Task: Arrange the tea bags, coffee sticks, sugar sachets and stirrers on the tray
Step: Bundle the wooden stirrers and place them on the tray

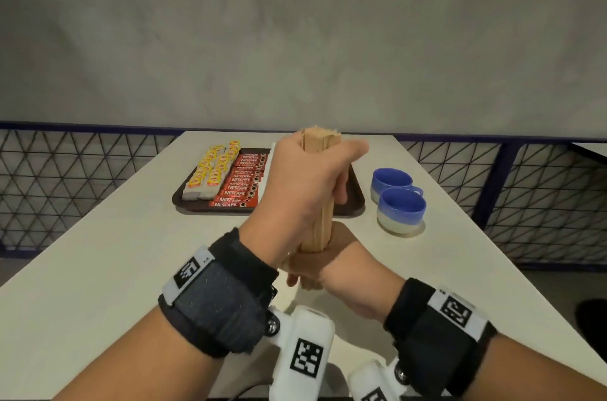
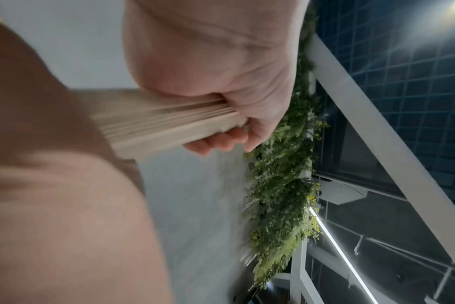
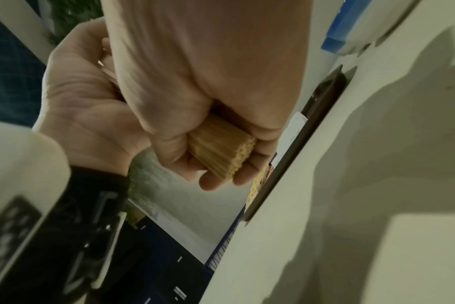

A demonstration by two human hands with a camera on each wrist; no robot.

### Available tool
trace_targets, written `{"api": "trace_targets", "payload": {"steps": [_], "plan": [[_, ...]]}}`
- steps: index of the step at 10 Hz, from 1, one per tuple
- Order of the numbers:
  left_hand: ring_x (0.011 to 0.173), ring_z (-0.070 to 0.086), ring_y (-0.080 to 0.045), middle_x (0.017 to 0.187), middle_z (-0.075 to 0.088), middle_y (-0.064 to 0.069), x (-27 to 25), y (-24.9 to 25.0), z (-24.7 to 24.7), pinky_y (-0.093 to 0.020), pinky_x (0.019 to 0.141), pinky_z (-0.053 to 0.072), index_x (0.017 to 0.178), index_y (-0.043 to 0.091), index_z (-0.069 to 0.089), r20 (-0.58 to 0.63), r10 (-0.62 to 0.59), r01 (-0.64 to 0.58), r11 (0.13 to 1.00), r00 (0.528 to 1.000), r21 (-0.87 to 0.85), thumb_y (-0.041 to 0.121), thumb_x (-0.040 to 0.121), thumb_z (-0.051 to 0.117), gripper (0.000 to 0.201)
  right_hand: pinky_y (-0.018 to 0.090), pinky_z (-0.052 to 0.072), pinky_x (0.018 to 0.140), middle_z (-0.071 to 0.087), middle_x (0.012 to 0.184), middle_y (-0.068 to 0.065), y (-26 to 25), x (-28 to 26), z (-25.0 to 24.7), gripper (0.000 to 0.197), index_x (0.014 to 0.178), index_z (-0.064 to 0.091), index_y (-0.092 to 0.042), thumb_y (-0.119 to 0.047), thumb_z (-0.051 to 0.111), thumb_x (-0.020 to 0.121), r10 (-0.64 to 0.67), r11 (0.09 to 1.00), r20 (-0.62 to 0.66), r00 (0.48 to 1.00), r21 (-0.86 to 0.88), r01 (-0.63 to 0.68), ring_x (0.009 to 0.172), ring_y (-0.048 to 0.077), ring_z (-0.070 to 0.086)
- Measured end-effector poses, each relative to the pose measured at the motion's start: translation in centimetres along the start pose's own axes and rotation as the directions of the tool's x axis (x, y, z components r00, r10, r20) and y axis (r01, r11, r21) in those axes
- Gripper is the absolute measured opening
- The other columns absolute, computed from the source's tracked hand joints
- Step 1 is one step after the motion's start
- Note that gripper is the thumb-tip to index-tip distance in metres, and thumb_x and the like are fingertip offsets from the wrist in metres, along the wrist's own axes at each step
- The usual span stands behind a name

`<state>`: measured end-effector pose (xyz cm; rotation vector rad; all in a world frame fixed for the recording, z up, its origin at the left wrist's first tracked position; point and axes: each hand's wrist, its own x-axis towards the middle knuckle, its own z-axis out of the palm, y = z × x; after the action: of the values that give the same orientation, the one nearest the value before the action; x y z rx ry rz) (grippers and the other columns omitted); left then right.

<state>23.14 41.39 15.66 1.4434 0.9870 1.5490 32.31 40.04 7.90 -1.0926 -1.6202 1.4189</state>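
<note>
Both my hands wrapped round one upright bundle of wooden stirrers (image 1: 319,190) above the desk (image 1: 98,269), left hand (image 1: 305,183) gripping high, right hand (image 1: 341,269) low, tray (image 1: 356,200) beyond with red Nescafé sticks (image 1: 244,185), yellow-tagged tea bags (image 1: 212,170), two blue cups (image 1: 399,203) right

A thick bundle of pale wooden stirrers (image 1: 320,190) stands upright above the desk, near the dark tray (image 1: 356,200), which holds yellow-labelled tea bags (image 1: 210,170) at its left and red coffee sticks (image 1: 241,183) beside them.
</note>
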Motion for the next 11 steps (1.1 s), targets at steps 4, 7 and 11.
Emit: {"api": "trace_targets", "payload": {"steps": [4,7,11], "plan": [[0.047,0.044,-0.013,0.049,0.044,0.001,-2.9,-5.2,-0.1,-0.029,0.049,0.041,0.062,0.011,0.053,0.109,-0.068,0.051,0.986,0.992,0.157,0.007,0.082,0.078,0.032,0.038,0.057,0.078,0.072,0.099,0.008,19.5,-8.0,4.1,0.033,0.12,0.06,-0.004,0.0,0.068,0.088,-0.113,0.985,0.181,0.977,-0.11,0.134,0.089,0.022,0.071],[0.032,0.037,-0.02,0.038,0.038,-0.005,1.2,-4.4,-0.9,-0.025,0.045,0.042,0.046,0.017,0.047,0.053,-0.064,0.072,0.985,0.997,-0.159,0.004,0.093,0.065,0.052,0.044,0.048,0.069,0.06,0.083,0.018,3.6,0.4,-2.6,0.035,0.107,0.059,0.006,-0.009,0.075,0.079,-0.081,0.973,0.052,0.995,-0.211,0.09,0.071,0.027,0.056],[0.097,0.075,-0.023,0.106,0.078,-0.008,10.5,-7.1,-9.5,-0.041,0.089,0.058,0.117,0.016,0.065,-0.128,-0.361,0.316,0.908,0.924,-0.276,0.054,0.082,0.069,0.052,0.029,0.057,0.054,0.057,0.088,0.009,-5.5,12.1,-5.1,0.02,0.112,0.05,-0.016,-0.012,0.062,0.096,0.091,0.879,-0.125,0.988,-0.456,-0.139,0.063,0.018,0.057]]}}
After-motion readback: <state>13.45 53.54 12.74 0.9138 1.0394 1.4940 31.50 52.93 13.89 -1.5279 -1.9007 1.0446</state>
